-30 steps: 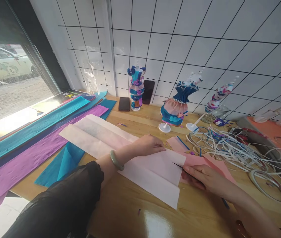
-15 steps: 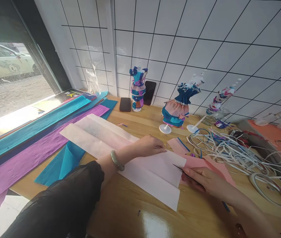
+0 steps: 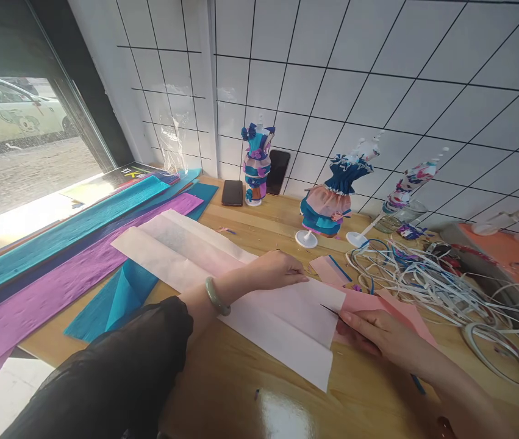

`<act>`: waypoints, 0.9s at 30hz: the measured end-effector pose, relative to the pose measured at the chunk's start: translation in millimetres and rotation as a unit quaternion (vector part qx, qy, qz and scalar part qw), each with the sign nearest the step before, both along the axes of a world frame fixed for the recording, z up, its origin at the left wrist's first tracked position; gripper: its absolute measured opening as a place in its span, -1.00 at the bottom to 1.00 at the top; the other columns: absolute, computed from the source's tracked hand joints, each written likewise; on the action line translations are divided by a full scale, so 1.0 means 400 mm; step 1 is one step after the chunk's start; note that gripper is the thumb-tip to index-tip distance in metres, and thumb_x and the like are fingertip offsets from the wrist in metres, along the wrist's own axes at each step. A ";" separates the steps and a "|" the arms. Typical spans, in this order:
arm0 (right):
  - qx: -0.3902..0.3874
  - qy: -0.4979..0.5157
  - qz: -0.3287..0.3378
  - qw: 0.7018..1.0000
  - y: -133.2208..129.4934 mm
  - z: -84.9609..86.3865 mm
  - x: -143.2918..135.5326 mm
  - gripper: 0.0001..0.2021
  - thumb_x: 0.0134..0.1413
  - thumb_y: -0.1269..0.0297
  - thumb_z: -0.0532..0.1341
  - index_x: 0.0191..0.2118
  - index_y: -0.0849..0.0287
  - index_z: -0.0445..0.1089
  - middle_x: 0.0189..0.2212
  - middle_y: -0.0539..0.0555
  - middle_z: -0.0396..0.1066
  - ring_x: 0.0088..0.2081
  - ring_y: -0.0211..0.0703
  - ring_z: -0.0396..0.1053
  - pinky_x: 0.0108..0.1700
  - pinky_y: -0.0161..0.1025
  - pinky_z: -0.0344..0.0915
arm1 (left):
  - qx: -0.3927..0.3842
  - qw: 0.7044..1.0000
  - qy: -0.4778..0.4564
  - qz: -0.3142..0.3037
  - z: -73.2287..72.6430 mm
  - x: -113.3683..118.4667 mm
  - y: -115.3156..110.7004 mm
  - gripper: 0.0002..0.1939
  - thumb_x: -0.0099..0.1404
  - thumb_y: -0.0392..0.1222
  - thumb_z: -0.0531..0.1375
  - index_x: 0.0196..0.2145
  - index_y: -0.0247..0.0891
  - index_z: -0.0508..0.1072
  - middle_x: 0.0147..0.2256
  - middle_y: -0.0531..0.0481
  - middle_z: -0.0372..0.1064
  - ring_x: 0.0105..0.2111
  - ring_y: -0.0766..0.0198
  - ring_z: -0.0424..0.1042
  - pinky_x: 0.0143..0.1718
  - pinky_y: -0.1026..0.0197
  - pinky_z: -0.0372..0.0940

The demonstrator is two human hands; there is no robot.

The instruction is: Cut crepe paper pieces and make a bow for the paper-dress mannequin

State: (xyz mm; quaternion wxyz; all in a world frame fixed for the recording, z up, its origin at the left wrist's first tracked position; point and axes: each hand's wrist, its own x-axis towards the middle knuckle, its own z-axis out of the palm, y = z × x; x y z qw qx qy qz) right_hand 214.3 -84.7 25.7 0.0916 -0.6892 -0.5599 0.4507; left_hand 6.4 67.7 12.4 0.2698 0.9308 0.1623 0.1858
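Note:
A long sheet of pale pink crepe paper (image 3: 282, 317) with fold lines lies slantwise across the table in front of me. My left hand (image 3: 280, 269), a jade-coloured bangle at its wrist, is closed with its fingertips pinched at the sheet's far edge. At the paper's right end, my right hand (image 3: 371, 332) grips a pair of scissors (image 3: 330, 309). One thin dark blade shows over the paper's edge; the handles are hidden in the hand. Salmon-pink paper (image 3: 405, 311) lies under and beyond my right hand.
Purple crepe paper (image 3: 103, 244) and teal sheets (image 3: 117, 299) lie to the left. Behind stand paper-dressed doll forms (image 3: 257, 164), (image 3: 327, 201) and two phones (image 3: 232, 192). Tangled white strips (image 3: 428, 280) and a tape roll (image 3: 499, 353) sit at right, beside an orange-topped box (image 3: 506, 256).
Almost nothing differs. The view has shifted very slightly, and both hands, the scissors and the paper keep their places.

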 end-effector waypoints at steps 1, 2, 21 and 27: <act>-0.001 0.000 0.000 1.000 0.000 0.000 0.000 -0.45 0.03 -0.25 -0.08 -0.57 0.16 0.23 -0.72 -0.09 0.06 -0.63 -0.31 0.00 -0.53 -0.29 -0.07 | 0.000 1.000 -0.001 0.000 -0.001 0.000 0.000 -0.76 0.26 -0.09 0.09 -0.41 -0.25 0.47 -0.45 0.03 0.44 -0.44 0.35 0.37 -0.40 0.34 0.16; -0.001 0.001 -0.001 1.000 0.000 0.000 0.000 -0.45 0.03 -0.25 -0.08 -0.57 0.16 0.23 -0.72 -0.10 0.06 -0.62 -0.31 0.00 -0.53 -0.29 -0.08 | 0.001 1.000 -0.004 -0.001 -0.001 0.000 0.000 -0.76 0.26 -0.09 0.09 -0.41 -0.26 0.47 -0.45 0.03 0.44 -0.44 0.35 0.37 -0.39 0.34 0.16; 0.012 -0.026 0.001 1.000 -0.001 0.019 -0.020 -0.45 0.05 -0.24 -0.09 -0.62 0.16 0.16 -0.71 -0.09 0.05 -0.61 -0.32 -0.02 -0.52 -0.30 -0.09 | -0.017 1.000 -0.006 0.004 0.003 -0.002 -0.003 -0.76 0.26 -0.06 0.09 -0.39 -0.23 0.48 -0.41 0.02 0.46 -0.40 0.32 0.40 -0.34 0.33 0.19; 0.013 -0.022 0.007 1.000 -0.002 0.020 -0.022 -0.45 0.00 -0.29 -0.09 -0.63 0.13 0.08 -0.70 -0.10 0.00 -0.62 -0.32 -0.06 -0.54 -0.30 -0.12 | -0.026 1.000 -0.001 0.012 0.005 -0.001 -0.004 -0.77 0.24 -0.06 0.11 -0.39 -0.22 0.49 -0.42 0.01 0.46 -0.39 0.30 0.40 -0.33 0.31 0.20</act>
